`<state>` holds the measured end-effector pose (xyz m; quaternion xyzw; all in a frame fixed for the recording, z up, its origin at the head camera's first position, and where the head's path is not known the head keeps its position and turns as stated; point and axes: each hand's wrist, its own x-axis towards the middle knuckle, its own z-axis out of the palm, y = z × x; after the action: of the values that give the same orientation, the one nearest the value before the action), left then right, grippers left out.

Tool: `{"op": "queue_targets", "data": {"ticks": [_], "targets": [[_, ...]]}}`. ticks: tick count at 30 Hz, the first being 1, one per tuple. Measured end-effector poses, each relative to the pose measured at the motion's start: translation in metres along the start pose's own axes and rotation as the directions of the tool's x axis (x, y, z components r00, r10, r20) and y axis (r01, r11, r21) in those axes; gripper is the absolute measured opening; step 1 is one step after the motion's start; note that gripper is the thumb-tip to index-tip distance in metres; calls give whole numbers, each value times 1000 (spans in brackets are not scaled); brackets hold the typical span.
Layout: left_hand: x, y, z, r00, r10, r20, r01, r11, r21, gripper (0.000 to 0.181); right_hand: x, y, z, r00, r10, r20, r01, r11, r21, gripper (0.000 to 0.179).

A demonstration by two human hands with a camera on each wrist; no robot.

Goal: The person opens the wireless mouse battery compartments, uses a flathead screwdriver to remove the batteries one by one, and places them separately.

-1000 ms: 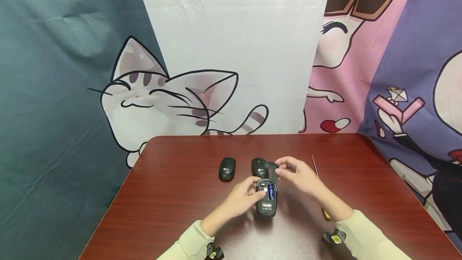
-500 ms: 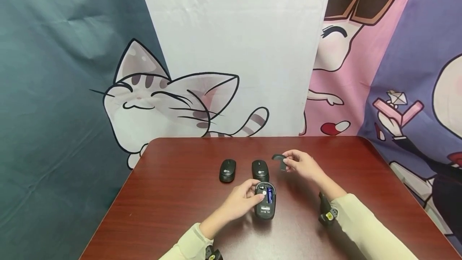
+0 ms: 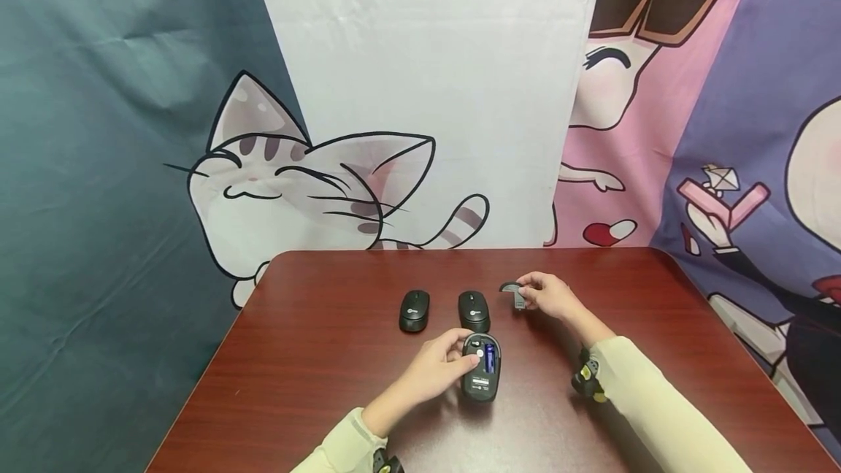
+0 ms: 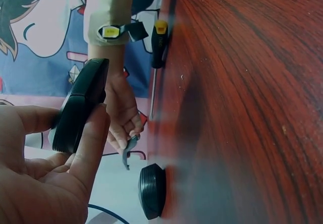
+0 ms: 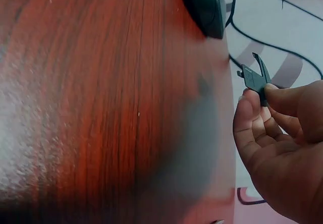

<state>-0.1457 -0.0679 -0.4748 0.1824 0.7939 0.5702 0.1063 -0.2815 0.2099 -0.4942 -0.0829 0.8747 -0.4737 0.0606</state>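
Working above a dark red wooden table (image 3: 315, 400), apparently at the step of having the battery bay of a mouse uncovered, judging by the cover held apart from it. Seems to call next for a steady left grip and a careful right one, whether for setting the cover aside or for lining it up with the bay; impossible to say which.

Clamped on the upturned mouse (image 3: 481, 384) with the left hand (image 3: 432, 369), thumb pressed on the underside, remaining fingers behind and along the edge. Pinching a small part between thumb and fingertips with the right hand (image 3: 550, 298), farther out and to the right of the left one.

Held clear of the tabletop in the left hand, underside toward the head camera; black, rounded, glossy along the side, marked with pale label print below the thumb.

Lying beyond the left hand, right side up: a near black mouse (image 3: 474, 311), just past the fingertips, and a far-left black mouse (image 3: 414, 311). Resting on the table by the right forearm, seen in the left wrist view: a screwdriver (image 4: 159, 45).

Smaller, in the right fingertips: the dark battery cover (image 5: 254, 78), curved at one end, flat-tongued. Smallest, seated in the bay just right of the left thumb: a blue battery (image 3: 490, 358).
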Motion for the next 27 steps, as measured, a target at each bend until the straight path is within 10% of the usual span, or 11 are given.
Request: {"op": "queue_targets", "data": {"ticks": [27], "targets": [[-1,1,0,999,23,-27,-23,1000,-5,39,20,17,2,1000,14,-22,-20,945,-328,20]]}}
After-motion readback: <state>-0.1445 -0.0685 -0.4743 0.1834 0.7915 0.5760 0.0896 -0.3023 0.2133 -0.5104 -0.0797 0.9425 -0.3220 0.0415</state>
